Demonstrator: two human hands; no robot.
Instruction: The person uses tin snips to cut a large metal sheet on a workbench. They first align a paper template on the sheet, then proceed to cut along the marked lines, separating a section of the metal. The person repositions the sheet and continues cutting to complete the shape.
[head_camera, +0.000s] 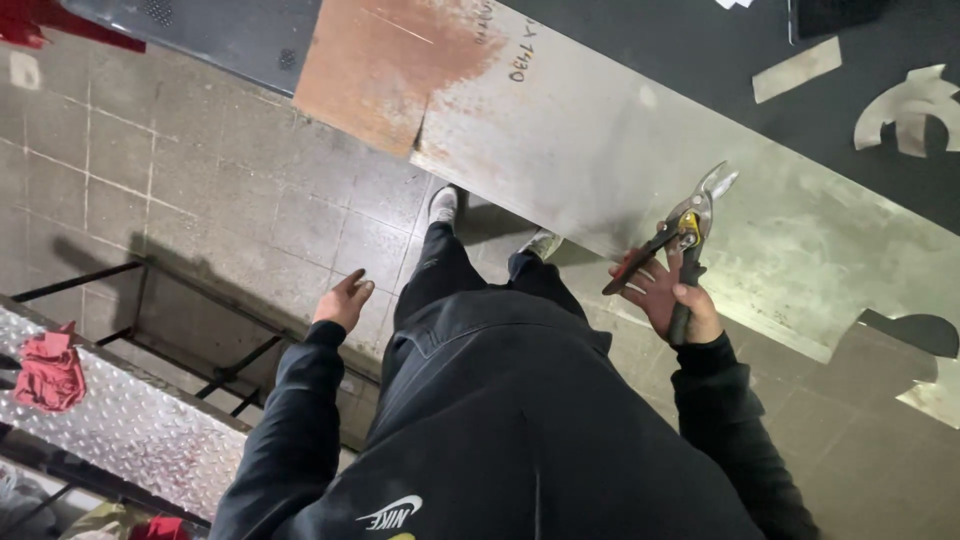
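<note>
A large grey sheet of metal (640, 150) is lying across the tiled floor (200, 190), its far corner showing a rust-brown patch with a dark handwritten marking beside it. To the left, a desk (110, 420) of checker-patterned steel plate is carrying a crumpled red rag (48, 370). Pale sheet offcuts (915, 105) are lying on the dark surface beyond the sheet. The right hand (672, 295) is gripping tin snips (685, 232) by their handles, blades parted and pointing over the sheet's near edge. The left hand (343, 300) is hanging loosely curled and holding nothing, above the floor.
</note>
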